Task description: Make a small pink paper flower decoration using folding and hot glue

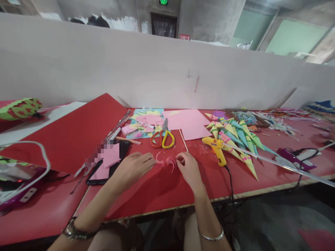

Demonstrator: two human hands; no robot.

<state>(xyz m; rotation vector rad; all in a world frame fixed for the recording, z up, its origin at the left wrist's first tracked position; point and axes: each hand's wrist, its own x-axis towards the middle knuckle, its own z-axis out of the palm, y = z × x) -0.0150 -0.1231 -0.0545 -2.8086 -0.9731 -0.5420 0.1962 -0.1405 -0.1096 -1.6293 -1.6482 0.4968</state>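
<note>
Between my hands, low over the red table, are curled pink paper strips (171, 162), bunched together on the right with one looser curl at the left. My left hand (137, 166) has its fingers pressed together, tips at the looser curl. My right hand (188, 169) pinches the right edge of the bunch with thumb and finger. Behind its knuckles a thin stick (183, 140) runs away from me; whether the hand touches it I cannot tell. Scissors (164, 134) with red and yellow handles lie just beyond, blades pointing away.
To the right are a yellow glue gun (216, 150) and several paper cones (235, 134). Pink sheets (190, 122) and paper scraps (146, 122) lie behind the scissors. At left, a red board (78, 134) and a black tray (98, 180) with pink pieces. A white partition (157, 69) stands behind.
</note>
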